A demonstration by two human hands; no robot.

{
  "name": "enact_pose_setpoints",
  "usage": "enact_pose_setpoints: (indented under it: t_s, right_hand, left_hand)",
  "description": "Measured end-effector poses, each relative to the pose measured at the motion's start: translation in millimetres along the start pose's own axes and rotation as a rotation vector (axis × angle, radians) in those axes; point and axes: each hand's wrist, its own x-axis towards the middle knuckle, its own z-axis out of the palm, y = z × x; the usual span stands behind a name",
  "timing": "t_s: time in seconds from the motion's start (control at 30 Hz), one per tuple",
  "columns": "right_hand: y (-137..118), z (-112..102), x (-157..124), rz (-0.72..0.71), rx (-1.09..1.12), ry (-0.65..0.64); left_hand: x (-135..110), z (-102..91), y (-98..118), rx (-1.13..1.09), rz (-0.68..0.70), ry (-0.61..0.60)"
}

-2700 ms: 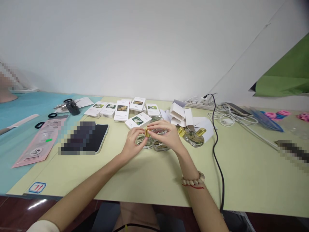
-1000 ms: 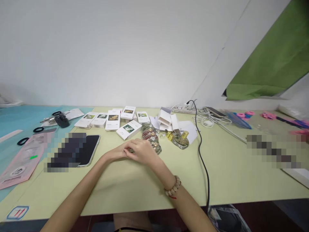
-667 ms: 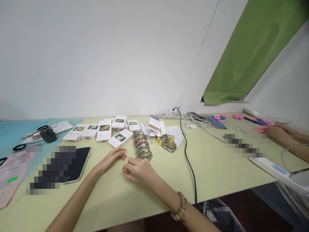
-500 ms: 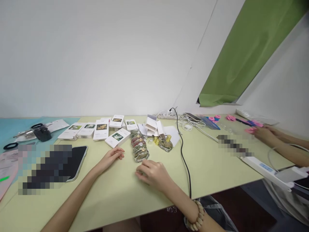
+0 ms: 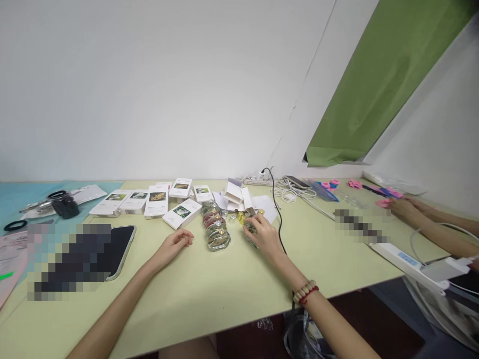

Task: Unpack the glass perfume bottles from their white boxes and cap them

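Observation:
My right hand (image 5: 263, 233) reaches onto a gold-capped glass bottle (image 5: 250, 227) that lies beside small gold caps (image 5: 240, 217); its fingers curl over the bottle. My left hand (image 5: 172, 244) rests on the yellow-green table (image 5: 232, 279), fingers loosely bent, holding nothing. Between the hands runs a row of several flat glass bottles (image 5: 216, 230) filled with dried flowers. Behind them lie several white boxes with flower pictures (image 5: 157, 194) and some opened white boxes (image 5: 239, 195).
A phone (image 5: 114, 247) lies to the left, near a black jar (image 5: 65, 205) on the blue mat (image 5: 22, 199). A black cable (image 5: 279, 219) crosses the table right of my hand. Another person's hand (image 5: 402, 207) works at the far right among pink items (image 5: 354, 184).
My hands were together on one bottle; they parted. The right hand moved right and forward onto the gold-capped bottle. The view swung right, showing another person's arms.

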Motion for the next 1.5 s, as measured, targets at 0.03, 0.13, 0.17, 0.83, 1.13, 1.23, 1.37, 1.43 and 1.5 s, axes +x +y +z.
enact_pose_setpoints:
  t_s: [0.03,0.13,0.17,0.83,1.13,1.23,1.37,1.43,1.5]
  right_hand:
    - [-1,4,4,-0.013,-0.002,0.003]
    - [-4,12,15,-0.053,-0.025,0.024]
    - [-3,14,17,-0.065,-0.035,0.031]
    - [-61,-19,3,0.012,0.464,-0.247]
    - [-76,-17,1,-0.16,0.546,-0.384]
    - [-61,-19,5,-0.151,0.423,-0.392]
    - [-41,-10,4,0.078,0.29,-0.361]
    - [-37,-2,0,0.112,0.26,-0.381]
    - [-37,5,-2,0.082,0.255,-0.424]
  left_hand:
    - [0,0.0,0,0.006,0.0,0.0]
    - [0,0.3,0,0.017,0.002,0.006]
    - [0,0.6,0,0.017,0.004,0.011]
    - [-11,17.5,14,0.349,0.171,0.153]
    - [-14,24.0,13,0.544,0.225,0.065]
    - [-11,23.0,12,0.548,0.239,0.052]
    - [-8,21.2,11,0.452,0.191,0.047]
    - [-8,20.8,10,0.417,0.181,0.076]
    - [-9,20.7,9,0.402,0.184,0.109]
